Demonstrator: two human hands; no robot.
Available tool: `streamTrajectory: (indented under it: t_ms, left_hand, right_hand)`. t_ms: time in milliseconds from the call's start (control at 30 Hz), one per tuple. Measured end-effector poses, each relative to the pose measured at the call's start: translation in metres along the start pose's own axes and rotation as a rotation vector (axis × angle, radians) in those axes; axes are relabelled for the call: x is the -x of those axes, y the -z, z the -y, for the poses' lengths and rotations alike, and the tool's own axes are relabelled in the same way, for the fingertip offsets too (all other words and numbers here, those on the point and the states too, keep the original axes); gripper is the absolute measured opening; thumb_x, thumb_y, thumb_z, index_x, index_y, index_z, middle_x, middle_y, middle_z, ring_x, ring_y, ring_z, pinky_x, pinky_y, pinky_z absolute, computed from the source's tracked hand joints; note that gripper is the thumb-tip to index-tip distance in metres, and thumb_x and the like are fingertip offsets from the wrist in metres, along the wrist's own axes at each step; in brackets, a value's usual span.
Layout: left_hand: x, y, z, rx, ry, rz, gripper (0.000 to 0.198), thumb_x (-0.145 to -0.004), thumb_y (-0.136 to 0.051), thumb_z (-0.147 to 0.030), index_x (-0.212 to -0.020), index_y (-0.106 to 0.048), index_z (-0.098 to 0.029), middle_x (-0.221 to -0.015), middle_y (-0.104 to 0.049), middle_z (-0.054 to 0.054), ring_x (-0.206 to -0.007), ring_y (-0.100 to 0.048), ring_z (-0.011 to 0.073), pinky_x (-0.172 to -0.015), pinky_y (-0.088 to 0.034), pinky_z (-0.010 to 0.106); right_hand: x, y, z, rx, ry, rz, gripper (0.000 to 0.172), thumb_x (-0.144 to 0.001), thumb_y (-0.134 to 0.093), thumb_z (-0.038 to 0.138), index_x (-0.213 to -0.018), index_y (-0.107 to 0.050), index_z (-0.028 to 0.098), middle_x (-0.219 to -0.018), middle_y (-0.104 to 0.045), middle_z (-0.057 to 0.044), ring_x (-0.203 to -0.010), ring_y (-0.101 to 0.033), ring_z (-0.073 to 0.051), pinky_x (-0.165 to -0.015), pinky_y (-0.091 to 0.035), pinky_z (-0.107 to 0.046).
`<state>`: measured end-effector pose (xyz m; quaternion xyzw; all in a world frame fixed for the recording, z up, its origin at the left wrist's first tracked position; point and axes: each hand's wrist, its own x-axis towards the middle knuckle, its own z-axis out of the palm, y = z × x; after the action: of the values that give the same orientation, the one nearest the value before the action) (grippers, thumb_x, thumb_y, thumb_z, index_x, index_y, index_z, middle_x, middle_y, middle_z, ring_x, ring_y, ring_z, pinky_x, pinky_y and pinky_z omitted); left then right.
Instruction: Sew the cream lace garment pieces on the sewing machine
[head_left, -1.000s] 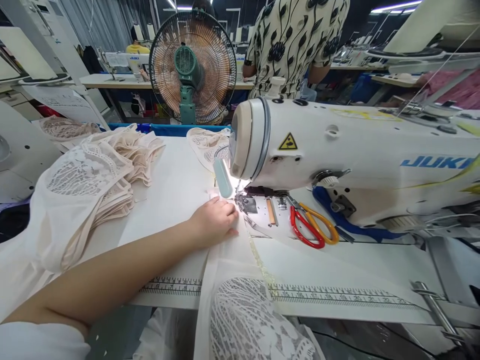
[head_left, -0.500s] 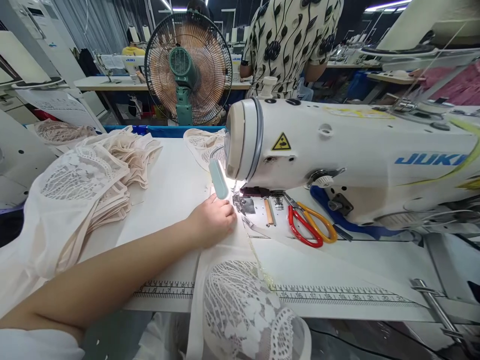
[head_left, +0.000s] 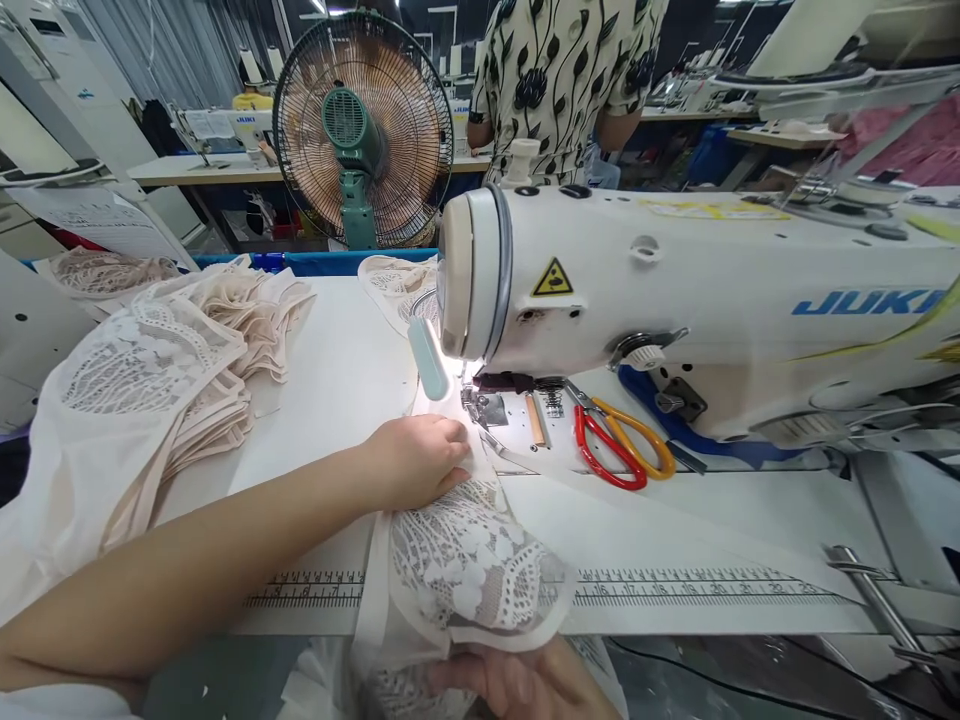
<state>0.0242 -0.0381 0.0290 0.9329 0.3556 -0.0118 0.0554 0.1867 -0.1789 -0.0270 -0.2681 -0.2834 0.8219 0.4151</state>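
Here, left hand [head_left: 416, 462] flat on lace piece [head_left: 469, 560], right hand [head_left: 525, 680] clamped underneath its edge.

Bright, sharp view; needle lamp [head_left: 429, 358] glares, edges bend outward.

White table [head_left: 352, 370] with rulers along its near edge. On it: sewing machine [head_left: 675, 300] at right, scissors [head_left: 619, 445] beneath its arm, lace piece [head_left: 465, 560] overhanging the near edge, lace stack [head_left: 187, 370] at left.
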Motion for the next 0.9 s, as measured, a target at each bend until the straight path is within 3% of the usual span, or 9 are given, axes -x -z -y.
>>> streamTrajectory:
  t_ms: [300,567,733,900]
  left_hand:
    - [-0.007,0.008,0.014,0.011,-0.009,0.026,0.029,-0.09,-0.041,-0.029,-0.099,-0.065,-0.016,-0.118,-0.06,0.008,-0.097,-0.061,0.0216,-0.076,-0.052,0.031]
    - [-0.012,0.011,0.025,-0.083,-0.014,0.019,0.031,-0.09,-0.04,-0.033,-0.101,-0.066,-0.02,-0.117,-0.062,0.004,-0.066,-0.063,0.0128,-0.051,-0.046,0.023]
    - [-0.012,0.016,0.022,0.005,0.035,0.072,0.033,-0.092,-0.039,-0.035,-0.102,-0.066,-0.021,-0.119,-0.061,0.004,-0.076,-0.065,0.015,-0.061,-0.05,0.024]
    - [-0.01,0.023,0.013,0.1,-0.003,0.066,0.039,-0.094,-0.033,-0.037,-0.097,-0.068,-0.019,-0.115,-0.063,0.006,-0.091,-0.064,0.0182,-0.071,-0.052,0.026]
  right_hand:
    - [-0.02,-0.019,0.011,-0.198,0.089,-0.062,0.031,-0.065,-0.075,0.046,-0.089,-0.071,0.028,-0.099,-0.071,-0.004,-0.088,-0.064,-0.019,-0.076,-0.049,-0.035]
    - [-0.035,-0.025,0.008,-0.342,0.132,-0.117,0.028,-0.067,-0.075,0.039,-0.09,-0.071,0.024,-0.1,-0.07,-0.005,-0.089,-0.062,-0.019,-0.075,-0.05,-0.034]
    - [-0.042,-0.031,0.01,-0.372,0.146,-0.126,0.036,-0.067,-0.074,0.042,-0.097,-0.068,0.023,-0.103,-0.068,-0.006,-0.088,-0.061,-0.02,-0.077,-0.049,-0.035]
    - [-0.047,-0.031,0.007,-0.345,0.137,-0.114,0.04,-0.069,-0.07,0.046,-0.103,-0.065,0.025,-0.104,-0.067,-0.005,-0.096,-0.058,-0.022,-0.082,-0.046,-0.037]
